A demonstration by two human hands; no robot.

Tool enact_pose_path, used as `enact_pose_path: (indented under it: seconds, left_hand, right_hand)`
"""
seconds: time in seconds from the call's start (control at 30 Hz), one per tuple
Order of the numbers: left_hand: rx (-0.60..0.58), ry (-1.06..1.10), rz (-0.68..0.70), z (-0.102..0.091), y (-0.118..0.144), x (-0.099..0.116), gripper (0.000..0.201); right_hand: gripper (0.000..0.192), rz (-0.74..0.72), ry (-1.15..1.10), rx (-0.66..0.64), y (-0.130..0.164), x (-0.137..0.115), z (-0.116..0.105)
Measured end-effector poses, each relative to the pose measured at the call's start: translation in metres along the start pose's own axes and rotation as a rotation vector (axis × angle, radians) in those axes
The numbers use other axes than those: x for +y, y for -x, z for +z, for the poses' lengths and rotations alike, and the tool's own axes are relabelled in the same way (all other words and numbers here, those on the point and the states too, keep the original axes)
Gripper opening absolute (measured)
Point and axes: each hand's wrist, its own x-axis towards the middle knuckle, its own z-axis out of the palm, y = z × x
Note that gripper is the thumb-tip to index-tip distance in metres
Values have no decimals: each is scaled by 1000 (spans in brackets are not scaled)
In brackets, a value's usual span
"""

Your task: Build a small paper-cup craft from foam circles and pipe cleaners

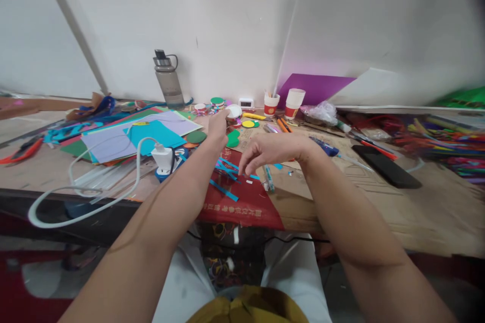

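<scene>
My left hand point(219, 130) reaches to the back of the table. Its fingers are closed at the rim of a small white-topped paper drum point(235, 110). Bent at the wrist, my right hand point(261, 152) hangs loosely open over the red part of the cardboard, its fingers curled down and apart with nothing visible in them. Blue paper strips point(227, 192) lie below it. A small clear tube point(269, 178) is just right of its fingertips. Green paper pieces point(233, 138) and a yellow disc point(248, 124) lie between the hands. Other small drums point(217, 103) stand behind.
Coloured paper sheets point(109, 136), a white charger point(162, 156) with its cable, and a grey bottle point(169, 83) are at left. Paper cups point(294, 103), a yellow cutter point(254, 116), a glue gun point(324, 146), a black phone point(386, 165) and pipe cleaners point(439, 136) are at right.
</scene>
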Motion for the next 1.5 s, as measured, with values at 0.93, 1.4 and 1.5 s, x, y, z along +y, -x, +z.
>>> enact_pose_path:
  seconds: [0.93,1.4,1.5]
  left_hand:
    - [-26,-61,19,1,2,-2,10]
    - [-59,-97,71,1,-2,-7,9]
    - [-62,-104,76,1,-2,-7,9]
  right_hand:
    - [23,35,-45,-95,32,11,31]
    - [23,292,252,65,27,21,38]
    - [21,286,290,57,30,11,42]
